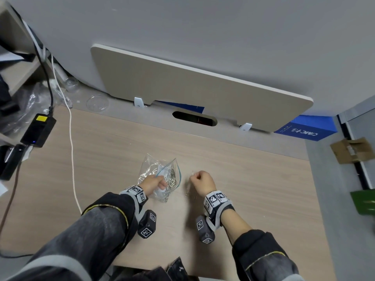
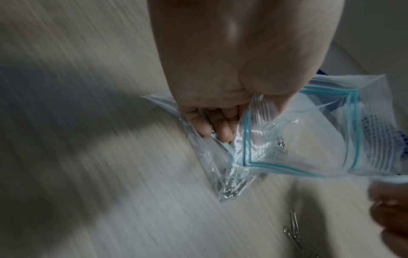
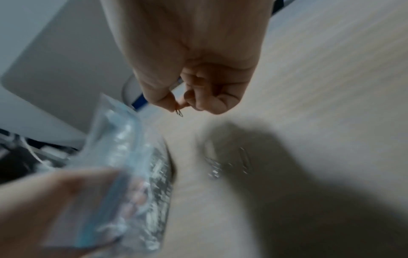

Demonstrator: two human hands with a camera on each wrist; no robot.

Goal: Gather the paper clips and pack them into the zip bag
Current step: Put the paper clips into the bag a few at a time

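Observation:
A clear zip bag (image 1: 162, 175) with a blue seal strip lies crumpled at the desk's middle and holds many silver paper clips (image 1: 171, 179). My left hand (image 1: 153, 184) grips the bag (image 2: 298, 139) near its mouth, fingers curled into the plastic. Just right of the bag, my right hand (image 1: 200, 180) is raised off the desk and pinches a paper clip (image 3: 179, 112) between thumb and fingertip. A few loose paper clips (image 1: 189, 190) lie on the desk under that hand, also seen as paper clips (image 3: 245, 160) in the right wrist view and paper clips (image 2: 291, 230) in the left wrist view.
A white cable (image 1: 71, 138) runs down the desk's left side beside a black power adapter (image 1: 38, 129). A beige divider panel (image 1: 192, 88) stands at the back with a cable slot (image 1: 194, 118). A blue box (image 1: 304, 127) sits far right. The desk edge (image 1: 316, 199) is at right.

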